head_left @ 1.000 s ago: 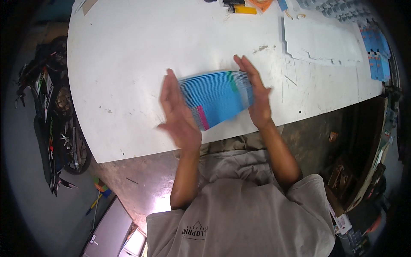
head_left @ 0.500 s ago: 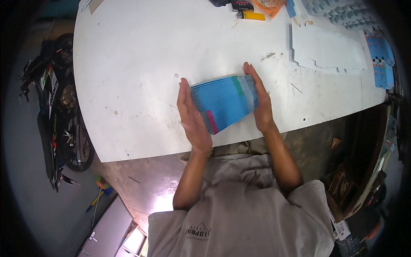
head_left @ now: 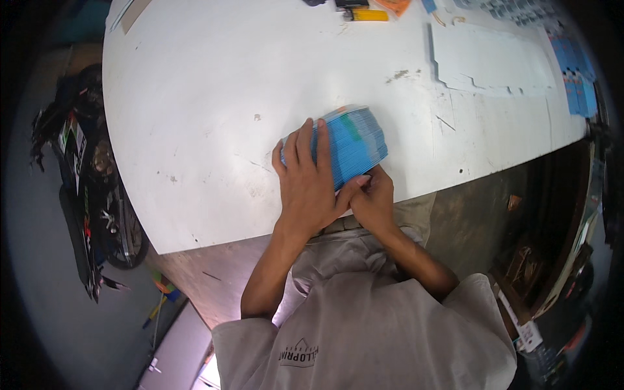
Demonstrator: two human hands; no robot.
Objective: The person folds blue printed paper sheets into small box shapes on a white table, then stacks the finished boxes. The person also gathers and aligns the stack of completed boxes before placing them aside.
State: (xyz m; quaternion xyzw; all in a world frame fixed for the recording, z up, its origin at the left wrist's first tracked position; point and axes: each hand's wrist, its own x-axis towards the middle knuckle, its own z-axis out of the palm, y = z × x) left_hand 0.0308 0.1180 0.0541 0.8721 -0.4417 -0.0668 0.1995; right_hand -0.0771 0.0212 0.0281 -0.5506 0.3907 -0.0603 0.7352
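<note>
A stack of thin blue printed pieces [head_left: 361, 146], like flat cards or folded cartons, lies fanned on the white table [head_left: 195, 130] near its front edge. A green band crosses it, and its right end is greyish. My left hand [head_left: 305, 175] rests over the stack's left part, fingers spread across the top, thumb down by the near edge. At that near edge my right hand [head_left: 375, 198] has its fingers curled in, its thumb close to the left thumb. What the right fingers pinch, if anything, is hidden.
Flat white sheets [head_left: 487, 62] lie at the right, with blue packs [head_left: 578, 91] beyond them. A yellow lighter [head_left: 367, 15] and an orange packet [head_left: 393, 5] are at the far edge. On the floor at left stands a motorbike [head_left: 97, 175].
Both hands have left the stack's two ends. The left now lies over its top, while the right has moved inward to the near edge. The view has shifted slightly.
</note>
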